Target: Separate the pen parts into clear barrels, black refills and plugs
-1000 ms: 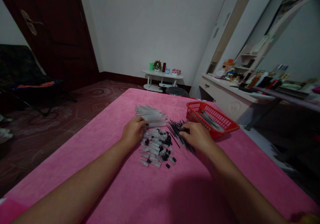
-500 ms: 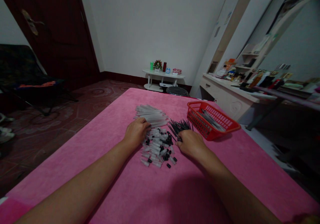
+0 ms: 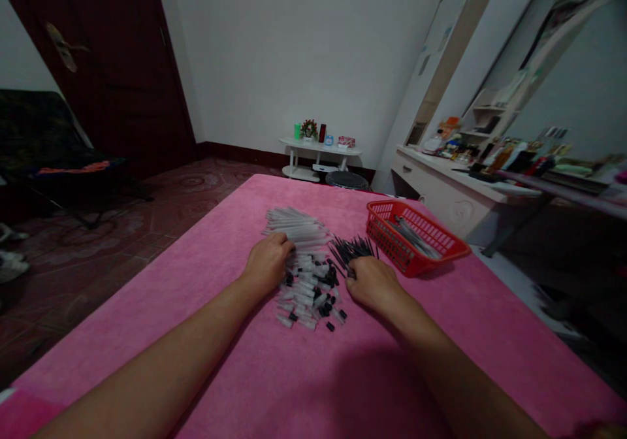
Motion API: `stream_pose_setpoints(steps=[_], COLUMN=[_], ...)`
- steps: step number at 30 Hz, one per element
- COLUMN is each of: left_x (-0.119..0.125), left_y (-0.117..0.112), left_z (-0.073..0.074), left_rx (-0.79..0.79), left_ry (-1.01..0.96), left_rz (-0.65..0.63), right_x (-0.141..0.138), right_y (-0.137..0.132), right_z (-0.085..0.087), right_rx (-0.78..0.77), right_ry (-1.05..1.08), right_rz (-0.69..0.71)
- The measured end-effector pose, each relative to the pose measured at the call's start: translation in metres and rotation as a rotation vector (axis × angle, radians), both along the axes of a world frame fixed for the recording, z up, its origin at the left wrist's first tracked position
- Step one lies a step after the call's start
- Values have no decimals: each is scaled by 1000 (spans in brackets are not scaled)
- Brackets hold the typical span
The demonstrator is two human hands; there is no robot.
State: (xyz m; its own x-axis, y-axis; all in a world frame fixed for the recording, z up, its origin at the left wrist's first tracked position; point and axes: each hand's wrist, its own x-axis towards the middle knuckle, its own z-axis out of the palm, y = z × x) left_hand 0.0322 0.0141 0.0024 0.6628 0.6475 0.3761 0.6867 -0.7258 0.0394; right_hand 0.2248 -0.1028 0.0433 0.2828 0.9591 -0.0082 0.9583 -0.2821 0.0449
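My left hand [image 3: 269, 260] rests at the left edge of the pile, its fingers curled and their tips hidden. Just beyond it lies a bundle of translucent white pen barrels [image 3: 296, 225]. Between my hands spread many small clear caps [image 3: 304, 289] mixed with short black plugs [image 3: 330, 326]. On the right, my right hand [image 3: 373, 280] is closed at the near ends of a heap of thin black pen refills [image 3: 351, 248]. What its fingertips grip is hidden.
A red plastic basket [image 3: 416, 236] holding slim grey and black pens [image 3: 415, 235] stands right of the refills. Pink cloth [image 3: 235, 387] covers the table. Beyond are a dark round stool [image 3: 347, 179] and a low white stand [image 3: 321, 146]; a dresser [image 3: 450, 187] is at right.
Both hands stay almost in place, with only a very slight shift in the view. The piles and the basket look the same.
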Motion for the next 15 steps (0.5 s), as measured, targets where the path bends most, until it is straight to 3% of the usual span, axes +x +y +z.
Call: stream_pose_setpoints(steps=[5, 8, 12, 15], left_x=[0, -1, 1, 7], left_y=[0, 0, 2, 2], left_z=[0, 0, 1, 1], left_rx=[-12, -28, -167, -522], left_ry=[-73, -214, -662, -1101], left_rz=[-20, -55, -111, -154], right_x=[-1, -1, 3, 5], right_y=[0, -1, -2, -3], right_z=[0, 0, -2, 0], right_rx=[-3, -4, 11, 54], right_ry=[3, 0, 4, 14], right_rz=[1, 6, 20, 23])
